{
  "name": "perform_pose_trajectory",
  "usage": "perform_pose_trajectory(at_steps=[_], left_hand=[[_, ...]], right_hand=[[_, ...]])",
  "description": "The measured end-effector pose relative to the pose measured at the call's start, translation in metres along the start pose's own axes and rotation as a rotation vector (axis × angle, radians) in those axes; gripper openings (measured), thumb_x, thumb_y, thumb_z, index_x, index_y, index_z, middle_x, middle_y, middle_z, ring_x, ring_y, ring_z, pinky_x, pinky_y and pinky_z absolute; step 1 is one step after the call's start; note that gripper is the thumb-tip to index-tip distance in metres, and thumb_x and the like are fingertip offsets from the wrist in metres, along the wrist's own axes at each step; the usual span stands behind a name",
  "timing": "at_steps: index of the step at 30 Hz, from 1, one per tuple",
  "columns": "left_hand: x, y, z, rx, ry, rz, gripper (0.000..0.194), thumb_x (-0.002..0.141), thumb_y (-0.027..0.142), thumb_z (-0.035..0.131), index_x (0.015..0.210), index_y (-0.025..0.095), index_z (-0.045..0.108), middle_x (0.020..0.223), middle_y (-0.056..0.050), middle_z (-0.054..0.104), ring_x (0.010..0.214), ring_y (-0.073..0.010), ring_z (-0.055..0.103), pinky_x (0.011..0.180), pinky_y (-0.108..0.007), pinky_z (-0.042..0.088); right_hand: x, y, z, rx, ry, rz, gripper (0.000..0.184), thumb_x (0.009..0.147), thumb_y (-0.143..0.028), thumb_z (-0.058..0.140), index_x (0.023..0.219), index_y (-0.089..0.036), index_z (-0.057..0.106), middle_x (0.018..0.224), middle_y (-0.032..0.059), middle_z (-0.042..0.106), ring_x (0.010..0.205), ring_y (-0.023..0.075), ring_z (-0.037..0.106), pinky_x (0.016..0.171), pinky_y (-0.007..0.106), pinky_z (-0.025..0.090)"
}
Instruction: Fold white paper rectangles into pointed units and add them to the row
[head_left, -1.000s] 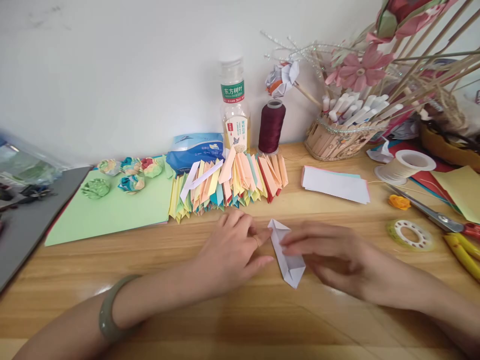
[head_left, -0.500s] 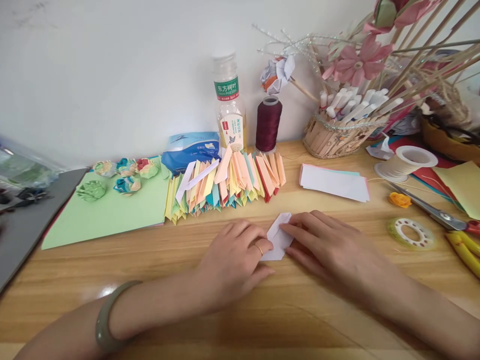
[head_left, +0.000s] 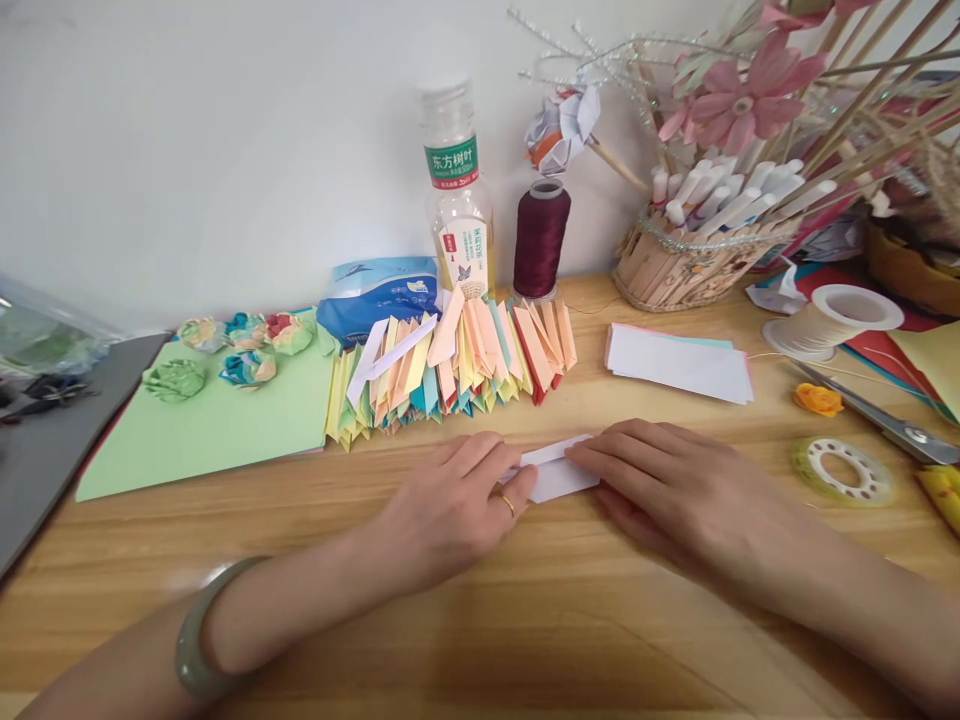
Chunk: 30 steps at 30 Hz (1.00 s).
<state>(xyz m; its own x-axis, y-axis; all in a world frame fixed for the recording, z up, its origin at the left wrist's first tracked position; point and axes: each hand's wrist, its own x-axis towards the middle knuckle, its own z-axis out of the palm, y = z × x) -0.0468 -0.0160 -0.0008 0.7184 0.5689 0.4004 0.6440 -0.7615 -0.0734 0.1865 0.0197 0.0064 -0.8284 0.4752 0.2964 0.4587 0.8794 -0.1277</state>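
Observation:
A folded piece of white paper (head_left: 561, 478) lies low over the wooden table, spanning the gap between my two hands. My left hand (head_left: 469, 495), with a ring on one finger, is closed on the paper's left end. On the right end, my right hand (head_left: 660, 490) has its fingertips pressed together over the paper, hiding that edge. Beyond the hands stands a row of folded coloured paper strips (head_left: 450, 360). A stack of white paper slips (head_left: 675, 365) rests behind my right hand.
Paper flowers (head_left: 247, 368) sit on green sheets (head_left: 210, 450) at left. A plastic bottle (head_left: 454, 190), blue packet (head_left: 379, 295) and maroon thread spool (head_left: 541, 240) line the wall. On the right are a pen basket (head_left: 697, 265), white spool (head_left: 836, 320), tape roll (head_left: 844, 470) and scissors (head_left: 900, 425).
The white paper has turned from slanting upward to lying nearly crosswise, with a long folded strip now along its far edge. Both hands still hold it, and the view has shifted slightly.

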Motion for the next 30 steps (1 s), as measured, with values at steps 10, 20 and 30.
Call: perform_pose_trajectory(at_steps=[10, 20, 30], left_hand=[[0.004, 0.001, -0.001, -0.026, 0.084, 0.044, 0.013, 0.089, 0.007, 0.049, 0.084, 0.009, 0.061, 0.076, -0.007, 0.065, 0.081, -0.0189, 0.061, 0.069, -0.031, 0.052], [0.005, 0.008, 0.0, -0.285, 0.037, -0.208, 0.019, 0.087, 0.008, 0.046, 0.075, 0.013, 0.06, 0.071, -0.005, 0.061, 0.073, -0.0164, 0.055, 0.066, -0.029, 0.05], [0.006, 0.006, 0.002, -0.519, 0.027, -0.414, 0.016, 0.089, 0.021, 0.052, 0.079, 0.016, 0.064, 0.077, -0.004, 0.063, 0.074, -0.017, 0.052, 0.067, -0.032, 0.047]], right_hand=[[0.002, 0.003, 0.0, 0.065, -0.012, 0.032, 0.025, 0.088, -0.011, 0.04, 0.106, -0.013, 0.057, 0.095, 0.0108, 0.063, 0.086, 0.0226, 0.058, 0.072, 0.036, 0.05], [-0.002, 0.016, 0.005, 0.371, 0.029, 0.121, 0.019, 0.092, -0.017, 0.044, 0.094, -0.019, 0.062, 0.098, 0.0075, 0.063, 0.089, 0.0166, 0.06, 0.074, 0.03, 0.052], [0.002, 0.012, 0.006, 0.449, 0.043, 0.251, 0.019, 0.091, -0.021, 0.046, 0.088, -0.02, 0.065, 0.093, 0.0077, 0.062, 0.087, 0.0183, 0.06, 0.072, 0.032, 0.051]])
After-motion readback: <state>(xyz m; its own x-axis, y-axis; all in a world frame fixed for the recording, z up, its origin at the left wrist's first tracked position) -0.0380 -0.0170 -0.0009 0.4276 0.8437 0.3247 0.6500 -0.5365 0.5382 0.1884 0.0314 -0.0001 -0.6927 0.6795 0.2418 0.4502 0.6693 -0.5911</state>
